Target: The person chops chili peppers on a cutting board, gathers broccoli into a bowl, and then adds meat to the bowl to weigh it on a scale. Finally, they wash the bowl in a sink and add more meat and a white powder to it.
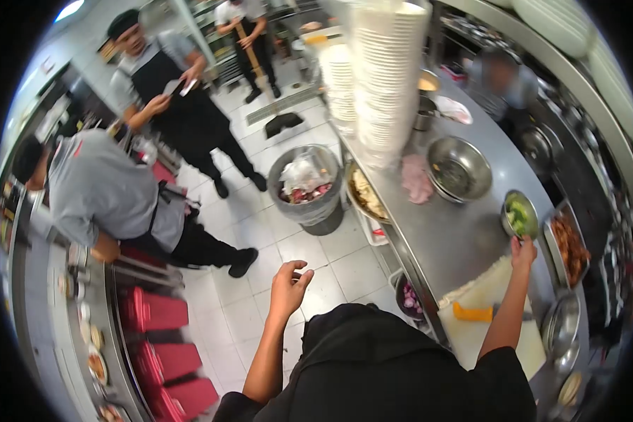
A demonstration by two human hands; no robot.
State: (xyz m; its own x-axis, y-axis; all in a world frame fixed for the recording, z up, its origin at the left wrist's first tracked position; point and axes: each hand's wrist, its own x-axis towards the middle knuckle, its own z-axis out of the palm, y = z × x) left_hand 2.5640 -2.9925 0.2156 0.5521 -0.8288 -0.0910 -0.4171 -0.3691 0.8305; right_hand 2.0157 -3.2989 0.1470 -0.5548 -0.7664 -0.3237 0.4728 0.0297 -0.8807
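Observation:
My right hand [523, 252] grips the near rim of a small metal bowl [506, 224] on the steel counter. Chopped green vegetables [519, 214] lie inside the bowl. Over the tiled floor, away from the counter, my left hand [289, 287] is raised with loosely bent fingers and nothing in it. A pale cutting board [464, 344] lies under my right forearm. On it rests a knife with a yellow handle [472, 312], its blade partly hidden by the arm.
Stacked white containers [390, 84] tower at the counter's far end, near a large metal bowl [459, 169] and pink cloth [416, 179]. A tray of browned food [568, 246] sits right. A lined bin [304, 190] stands on the floor; several people work around, one holding a broom [257, 60].

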